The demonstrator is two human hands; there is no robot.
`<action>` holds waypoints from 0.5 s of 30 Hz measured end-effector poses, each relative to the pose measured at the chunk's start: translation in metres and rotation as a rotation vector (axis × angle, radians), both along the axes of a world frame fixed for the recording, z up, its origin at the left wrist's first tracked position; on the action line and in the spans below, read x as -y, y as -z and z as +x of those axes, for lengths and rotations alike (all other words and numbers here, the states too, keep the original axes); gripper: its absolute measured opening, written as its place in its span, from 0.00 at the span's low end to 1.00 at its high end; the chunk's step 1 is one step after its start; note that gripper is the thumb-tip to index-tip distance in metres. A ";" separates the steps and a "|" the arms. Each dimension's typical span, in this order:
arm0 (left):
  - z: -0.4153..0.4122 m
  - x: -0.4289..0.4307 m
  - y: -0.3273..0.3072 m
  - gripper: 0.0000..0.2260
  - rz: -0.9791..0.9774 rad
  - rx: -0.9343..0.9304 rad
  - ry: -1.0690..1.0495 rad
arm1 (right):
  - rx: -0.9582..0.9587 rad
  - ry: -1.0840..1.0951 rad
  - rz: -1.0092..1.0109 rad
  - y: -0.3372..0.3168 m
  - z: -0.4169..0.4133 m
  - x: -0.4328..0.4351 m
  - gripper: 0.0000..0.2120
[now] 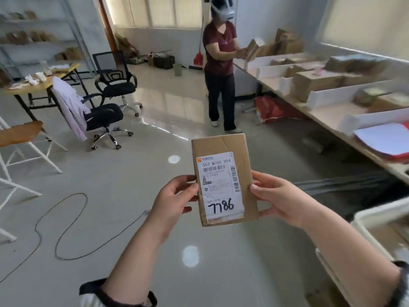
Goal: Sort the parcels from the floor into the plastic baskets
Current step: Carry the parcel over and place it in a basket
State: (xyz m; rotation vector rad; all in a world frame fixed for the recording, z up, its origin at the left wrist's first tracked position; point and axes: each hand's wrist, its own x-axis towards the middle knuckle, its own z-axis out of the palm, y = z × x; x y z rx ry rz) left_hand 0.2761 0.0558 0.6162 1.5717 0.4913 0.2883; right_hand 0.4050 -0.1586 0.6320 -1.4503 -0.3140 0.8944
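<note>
Both arms reach forward, holding a cardboard parcel [223,180] upright above the floor [99,173], label 7786 showing. The left grip [177,200] pinches its left edge, the right grip [278,198] its right edge. Another person [219,69] stands ahead beside the bench [332,116]. A cable [66,218] loops at left; open floor lies between.

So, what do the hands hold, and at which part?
Both hands hold the cardboard parcel: the left hand grips its left edge, the right hand its right edge.

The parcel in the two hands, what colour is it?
Brown: the parcel is plain cardboard with a white label. The head view shows it.
</note>
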 end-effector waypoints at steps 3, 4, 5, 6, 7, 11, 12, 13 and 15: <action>0.055 0.057 -0.001 0.04 -0.013 0.011 0.110 | 0.000 0.133 -0.026 -0.007 0.022 0.067 0.17; 0.074 0.079 -0.003 0.05 -0.021 0.012 0.158 | 0.004 0.182 -0.042 -0.010 0.029 0.092 0.17; 0.092 0.101 -0.004 0.05 -0.031 0.015 0.208 | 0.002 0.237 -0.056 -0.013 0.037 0.117 0.17; 0.110 0.124 -0.004 0.05 -0.041 0.017 0.256 | -0.001 0.293 -0.070 -0.014 0.044 0.142 0.17; 0.127 0.146 -0.004 0.05 -0.050 0.016 0.298 | -0.001 0.349 -0.087 -0.015 0.049 0.166 0.17; 0.188 0.239 0.001 0.04 -0.070 0.000 0.462 | -0.057 0.583 -0.071 -0.010 0.059 0.258 0.17; 0.201 0.261 0.004 0.04 -0.076 -0.009 0.515 | -0.069 0.650 -0.069 -0.007 0.060 0.278 0.17; 0.212 0.281 0.007 0.05 -0.076 -0.024 0.568 | -0.075 0.716 -0.084 -0.004 0.060 0.296 0.16; 0.231 0.317 0.013 0.06 -0.061 -0.050 0.675 | -0.100 0.840 -0.100 0.004 0.059 0.328 0.16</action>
